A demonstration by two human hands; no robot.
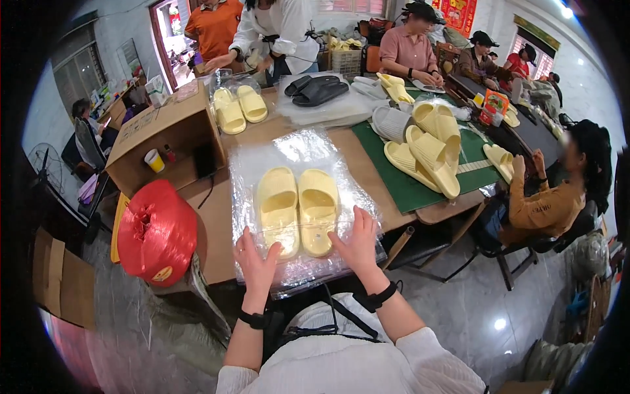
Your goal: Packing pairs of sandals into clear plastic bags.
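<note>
A pair of pale yellow slide slippers [278, 197] lies side by side in front of me, toes pointing away. Clear plastic covers the pair, and a crease crosses it near the heels; below is a stack of clear plastic bags [252, 164]. My left hand [257, 264] rests at the near left of the pair, fingers apart, thumb by the left slipper's heel. On the other side, my right hand [357, 244] has its fingers spread over the plastic and its thumb near the right slipper's heel. Neither hand visibly grips anything.
On the left stand an open cardboard box [141, 128] and a red roll of plastic twine [161, 230]. Loose yellow slippers [430, 154] pile up on a green mat [394, 187] at right. Black slippers [318, 90] lie at the back. Several people sit or stand around the tables.
</note>
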